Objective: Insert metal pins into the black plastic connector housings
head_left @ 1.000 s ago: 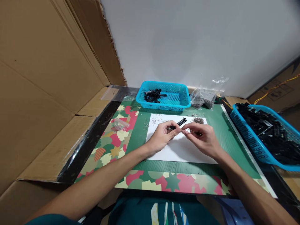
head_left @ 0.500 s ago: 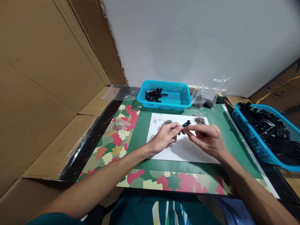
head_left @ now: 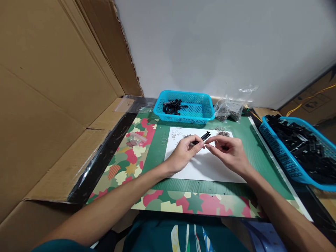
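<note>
- Far left: a cardboard panel stands upright, well apart from the hands, and bounds that side.
- Behind the hands: a perforated blue basket limits forward reach with its raised wall.
- The left hand has thumb and forefinger pinching the near portion of a slim black plastic part.
- The part is above the white sheet, its free end pointing away and rightward. Judged light, stiff and smooth, possibly slippery; thin ends may snap. Recommended hold: the long sides, near mid-length.
- The right hand has thumb and forefinger tips drawn close together, just beside the left thumb; whether they pinch anything cannot be told.
- Far right: a black-filled basket sets the limit; green mat between allows sideways room.
</note>
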`<state>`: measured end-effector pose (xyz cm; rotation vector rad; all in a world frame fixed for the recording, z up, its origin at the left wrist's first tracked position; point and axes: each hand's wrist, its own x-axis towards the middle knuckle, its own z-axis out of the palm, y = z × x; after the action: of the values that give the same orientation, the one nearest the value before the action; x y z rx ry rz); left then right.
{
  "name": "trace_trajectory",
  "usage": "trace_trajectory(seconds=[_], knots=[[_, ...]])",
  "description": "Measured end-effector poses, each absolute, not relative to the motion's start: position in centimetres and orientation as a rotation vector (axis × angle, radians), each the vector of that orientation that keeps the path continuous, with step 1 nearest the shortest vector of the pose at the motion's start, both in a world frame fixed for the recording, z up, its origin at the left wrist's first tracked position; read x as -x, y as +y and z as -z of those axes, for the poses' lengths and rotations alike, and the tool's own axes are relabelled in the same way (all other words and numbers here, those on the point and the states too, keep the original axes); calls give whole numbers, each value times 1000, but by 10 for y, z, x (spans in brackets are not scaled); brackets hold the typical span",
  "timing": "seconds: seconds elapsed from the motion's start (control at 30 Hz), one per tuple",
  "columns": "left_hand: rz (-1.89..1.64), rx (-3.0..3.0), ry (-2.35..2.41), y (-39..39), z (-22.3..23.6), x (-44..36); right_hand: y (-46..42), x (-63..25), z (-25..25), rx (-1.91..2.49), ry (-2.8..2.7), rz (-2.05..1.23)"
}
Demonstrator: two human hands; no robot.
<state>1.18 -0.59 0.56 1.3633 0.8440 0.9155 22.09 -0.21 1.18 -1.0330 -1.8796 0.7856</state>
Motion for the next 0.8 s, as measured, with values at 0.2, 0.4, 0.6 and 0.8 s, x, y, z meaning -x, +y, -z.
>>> trace_trajectory(seconds=[0.2,0.4,0.6,0.8], knots=[[-999,-1526,849,-6,-6,-13,0,-217,-11,1072,-1734,-970],[-997,-1765,956,-5,0,-11,2,-219,-9,1089,-1702,-1055],[-945,-1895,988,-5,-1,-8,11,-227,-9,1188,-1624,-1124],[-803,-1824,1124,-5,6,-10,22,-247,-18,1412,-1672,-1054]])
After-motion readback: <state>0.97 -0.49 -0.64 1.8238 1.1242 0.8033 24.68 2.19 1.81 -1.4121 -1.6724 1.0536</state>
